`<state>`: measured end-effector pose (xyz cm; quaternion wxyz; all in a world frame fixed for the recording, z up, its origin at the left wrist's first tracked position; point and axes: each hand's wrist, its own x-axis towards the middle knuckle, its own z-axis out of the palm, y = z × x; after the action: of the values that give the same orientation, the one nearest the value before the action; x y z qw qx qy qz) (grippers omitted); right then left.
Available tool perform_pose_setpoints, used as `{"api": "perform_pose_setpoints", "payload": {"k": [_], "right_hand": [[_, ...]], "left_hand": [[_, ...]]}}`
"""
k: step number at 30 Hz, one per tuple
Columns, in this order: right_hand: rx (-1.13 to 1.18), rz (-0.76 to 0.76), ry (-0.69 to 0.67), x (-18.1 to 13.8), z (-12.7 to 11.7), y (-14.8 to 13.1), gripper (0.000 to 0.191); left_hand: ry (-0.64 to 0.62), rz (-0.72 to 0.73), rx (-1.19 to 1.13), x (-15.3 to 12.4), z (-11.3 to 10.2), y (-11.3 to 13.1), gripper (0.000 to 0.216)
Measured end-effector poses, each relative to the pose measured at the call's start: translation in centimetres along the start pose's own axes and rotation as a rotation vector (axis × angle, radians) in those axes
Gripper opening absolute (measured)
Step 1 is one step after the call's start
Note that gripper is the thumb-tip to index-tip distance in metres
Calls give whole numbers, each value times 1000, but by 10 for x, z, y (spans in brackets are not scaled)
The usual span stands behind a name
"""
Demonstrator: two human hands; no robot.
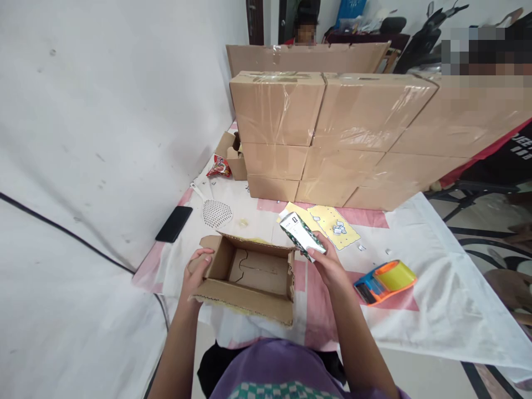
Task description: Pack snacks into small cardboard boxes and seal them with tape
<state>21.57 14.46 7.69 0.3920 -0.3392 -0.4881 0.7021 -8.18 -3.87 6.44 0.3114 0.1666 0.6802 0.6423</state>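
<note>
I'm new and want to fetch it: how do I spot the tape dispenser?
Find the wall of cartons at the back. Nearer, right of the open box and the right hand with its packet, the tape dispenser lies on the cloth. Only it is orange and blue, with a yellow roll.

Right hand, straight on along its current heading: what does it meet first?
The right hand, holding a small packet, points forward and slightly left over the yellow sheet. It probably meets the carton stack first; depth unclear.

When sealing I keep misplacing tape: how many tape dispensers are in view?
1. The orange-and-blue tape dispenser lies on the white cloth, right of the right hand; the stacked cardboard boxes could hide others.
</note>
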Motion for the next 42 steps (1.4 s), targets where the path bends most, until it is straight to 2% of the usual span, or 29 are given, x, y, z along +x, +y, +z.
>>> {"api": "perform_pose_setpoints", "payload": {"k": [2, 4, 6, 9, 12, 15, 17, 21, 24, 29, 32, 36, 39, 42], "right_hand": [[24, -42, 57, -6, 5, -11, 57], [27, -100, 60, -14, 10, -25, 64], [-84, -188, -11, -23, 16, -43, 64], [-363, -275, -161, -36, 29, -70, 50], [-540, -191, -263, -42, 47, -87, 41], [-700, -69, -356, -39, 69, -94, 40], [-892, -52, -421, -33, 85, -97, 40], [-1366, -40, -597, -18, 115, -90, 40], [-1580, 34, -724, -3, 126, -75, 37], [-1671, 210, -856, 16, 122, -57, 36], [-1837, 207, -852, 15, 124, -53, 38], [-2028, 221, -870, 10, 131, -41, 68], [-2032, 269, -993, 14, 130, -31, 82], [-1954, 251, -1111, 22, 121, -28, 77]], "left_hand": [[-4, 1, -3, -1, 1, -1, 44], [-8, 8, 0, -2, 2, -1, 44], [-11, 18, 1, -4, 4, -1, 43], [-24, 39, 13, -6, 7, -3, 40], [-43, 68, 38, -7, 12, -6, 36], [-75, 115, 54, -8, 19, -9, 31], [-112, 137, 60, -10, 26, -9, 29], [-158, 179, 87, -15, 40, -3, 27], [-167, 209, 131, -19, 45, 2, 24], [-178, 221, 156, -25, 43, 3, 26], [-197, 214, 156, -28, 43, 6, 26], [-213, 197, 152, -30, 43, 9, 27], [-222, 183, 133, -32, 41, 8, 27], [-237, 190, 124, -34, 40, 5, 25]]}}
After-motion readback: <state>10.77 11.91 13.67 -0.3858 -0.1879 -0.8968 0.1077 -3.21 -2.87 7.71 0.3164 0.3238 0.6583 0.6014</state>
